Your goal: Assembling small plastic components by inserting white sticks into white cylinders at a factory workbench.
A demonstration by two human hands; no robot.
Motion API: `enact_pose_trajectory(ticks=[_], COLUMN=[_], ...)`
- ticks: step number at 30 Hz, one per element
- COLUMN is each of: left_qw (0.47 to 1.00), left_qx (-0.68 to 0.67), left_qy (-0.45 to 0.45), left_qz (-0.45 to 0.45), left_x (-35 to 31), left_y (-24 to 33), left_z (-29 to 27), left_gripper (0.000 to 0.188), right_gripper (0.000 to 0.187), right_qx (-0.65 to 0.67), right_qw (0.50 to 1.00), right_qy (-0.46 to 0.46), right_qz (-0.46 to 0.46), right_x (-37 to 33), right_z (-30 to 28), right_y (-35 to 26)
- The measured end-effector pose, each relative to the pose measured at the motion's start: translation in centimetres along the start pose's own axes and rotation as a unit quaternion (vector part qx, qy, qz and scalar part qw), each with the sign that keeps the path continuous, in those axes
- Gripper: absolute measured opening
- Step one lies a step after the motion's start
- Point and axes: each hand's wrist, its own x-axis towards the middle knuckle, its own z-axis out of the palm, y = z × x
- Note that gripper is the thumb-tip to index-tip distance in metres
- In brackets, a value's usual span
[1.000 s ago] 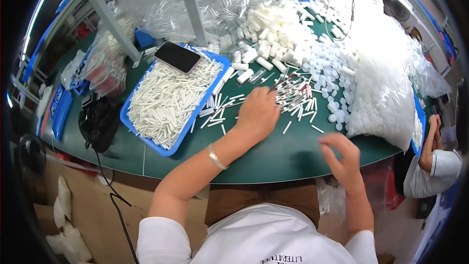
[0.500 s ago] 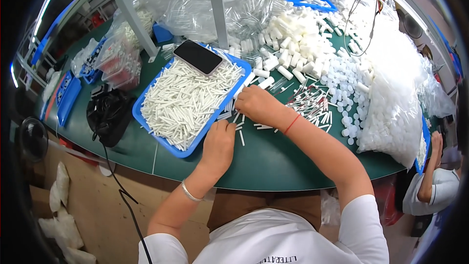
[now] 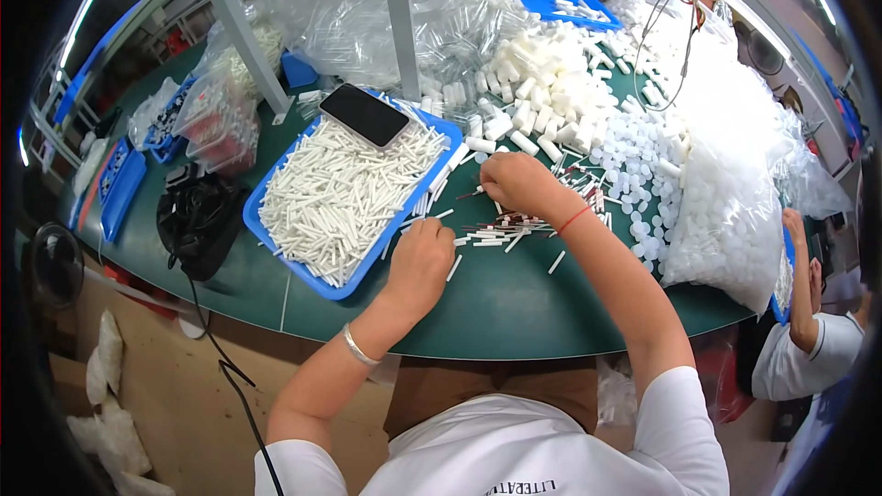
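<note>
My left hand (image 3: 421,259) is closed at the right edge of a blue tray (image 3: 342,292) heaped with short white sticks (image 3: 335,197). What its curled fingers hold, if anything, is hidden. To its right, my right hand (image 3: 520,182) pinches a thin dark-red stick whose end pokes out left of the fingertips. Beneath and beside that hand lies a loose pile of thin red sticks with white ends (image 3: 510,224). A few white sticks are scattered on the green table (image 3: 496,303) between the hands. A black phone (image 3: 366,114) rests on the tray's far end.
Beyond my right hand spread white cylinders (image 3: 551,96), translucent caps (image 3: 634,165) and a large plastic bag (image 3: 721,230). Grey posts (image 3: 399,18) rise from the table. At left are a black bag (image 3: 197,220) with a cable and a clear container (image 3: 220,133). Other people sit far and right.
My right hand has moved right, away from the tray's edge to the red stick pile. My left hand has shifted slightly right, and more loose sticks show between the hands.
</note>
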Motion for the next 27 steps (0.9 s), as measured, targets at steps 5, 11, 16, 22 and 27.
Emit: enact_pose_trajectory(ticks=[5,11,16,22,27], left_qw=[0.998,0.99,0.945,0.761,0.752], left_qx=[-0.042,-0.137,-0.31,-0.601,-0.613], left_qy=[0.018,0.037,-0.035,-0.096,-0.105], left_qz=[0.038,-0.01,-0.097,-0.222,-0.218], left_x=[1.0,1.8,3.4,5.4,6.0], left_y=[0.0,0.0,1.6,5.6,7.1], left_z=[0.5,0.1,-0.5,-0.8,0.0], left_gripper=[0.008,0.032,0.024,0.023,0.023], right_gripper=[0.004,0.009,0.021,0.024,0.022], right_qx=[-0.085,0.205,0.627,0.714,0.733], right_qw=[0.985,0.962,0.731,0.635,0.612], right_qy=[0.085,0.16,0.2,0.246,0.273], right_qz=[-0.127,0.079,0.182,0.161,0.119], right_x=[0.1,0.0,-4.1,-9.5,-10.5], right_z=[1.7,-0.1,-4.5,-5.1,-4.8], right_y=[-1.0,-2.0,-3.0,-3.8,-4.1])
